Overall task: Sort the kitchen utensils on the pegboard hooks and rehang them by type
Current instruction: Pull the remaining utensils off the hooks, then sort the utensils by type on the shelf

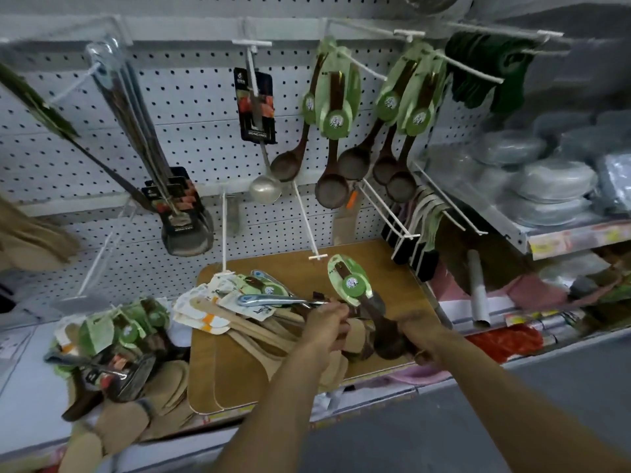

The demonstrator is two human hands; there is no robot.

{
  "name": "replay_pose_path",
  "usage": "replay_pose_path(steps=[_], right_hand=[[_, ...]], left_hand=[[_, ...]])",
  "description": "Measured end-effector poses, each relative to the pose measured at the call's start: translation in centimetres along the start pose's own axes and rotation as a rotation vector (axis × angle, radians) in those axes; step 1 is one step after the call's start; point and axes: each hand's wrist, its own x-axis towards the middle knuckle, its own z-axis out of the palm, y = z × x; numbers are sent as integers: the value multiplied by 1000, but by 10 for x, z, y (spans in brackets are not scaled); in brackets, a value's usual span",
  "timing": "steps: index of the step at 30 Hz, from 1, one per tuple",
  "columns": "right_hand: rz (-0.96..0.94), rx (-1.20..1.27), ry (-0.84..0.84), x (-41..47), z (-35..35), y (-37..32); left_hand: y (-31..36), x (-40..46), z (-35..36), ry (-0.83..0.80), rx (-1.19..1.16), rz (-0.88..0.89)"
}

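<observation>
My right hand (418,331) grips a dark wooden ladle (372,308) low on its handle, and the ladle's green card tag (348,281) points up and left. My left hand (324,324) holds the end of a chrome-handled utensil (266,299) that lies across a pile of wooden spatulas and tagged spoons (239,322) on wooden boards (382,268). Several matching dark ladles with green tags (336,131) hang on pegboard hooks above. A steel ladle (264,191) hangs on a hook to their left, and steel turners (186,230) hang further left.
A second heap of tagged spoons, spatulas and a steel turner (112,349) lies on the shelf at the lower left. Bare white hooks (307,220) stick out of the pegboard (191,107) above the boards. Stacked grey bowls (546,186) fill the shelf at right.
</observation>
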Motion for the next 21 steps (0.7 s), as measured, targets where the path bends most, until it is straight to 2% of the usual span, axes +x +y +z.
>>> replay_pose_path(steps=[3,8,16,21], right_hand=[[148,11,-30,28,-4,10],[40,83,64,58,-16,25],[77,77,-43,110,-45,34],[51,11,-83,154,-60,54]], left_hand=[[-6,12,2,63,18,-12],[-22,32,17,107,-17,-49],[-39,63,76,123,-55,-120],[-58,81,115,203,31,-27]])
